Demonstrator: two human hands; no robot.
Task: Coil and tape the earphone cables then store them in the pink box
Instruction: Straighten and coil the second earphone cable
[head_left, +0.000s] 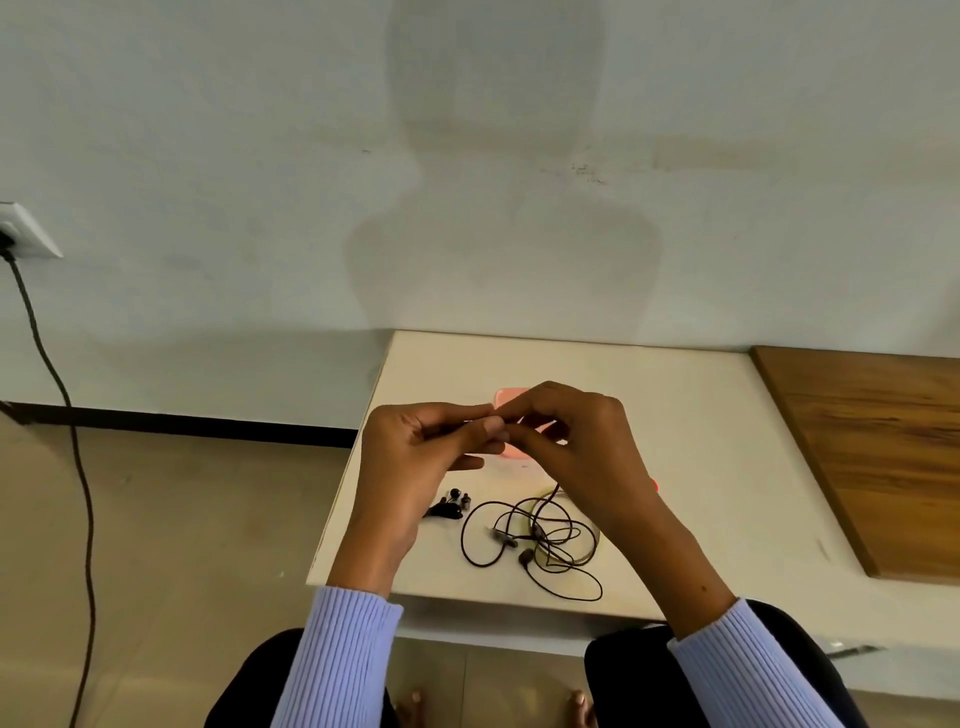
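My left hand (415, 457) and right hand (566, 441) pinched one end of the cable (535, 540) together, ready to start winding (the rest lay loose on the table (701, 467)). The pink box (506, 397) sat behind.

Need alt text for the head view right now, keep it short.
Both hands, left hand and right hand, meet above a white table, pinching one end of a black earphone cable that trails down into a loose tangle. A pink box sits mostly hidden behind the hands.
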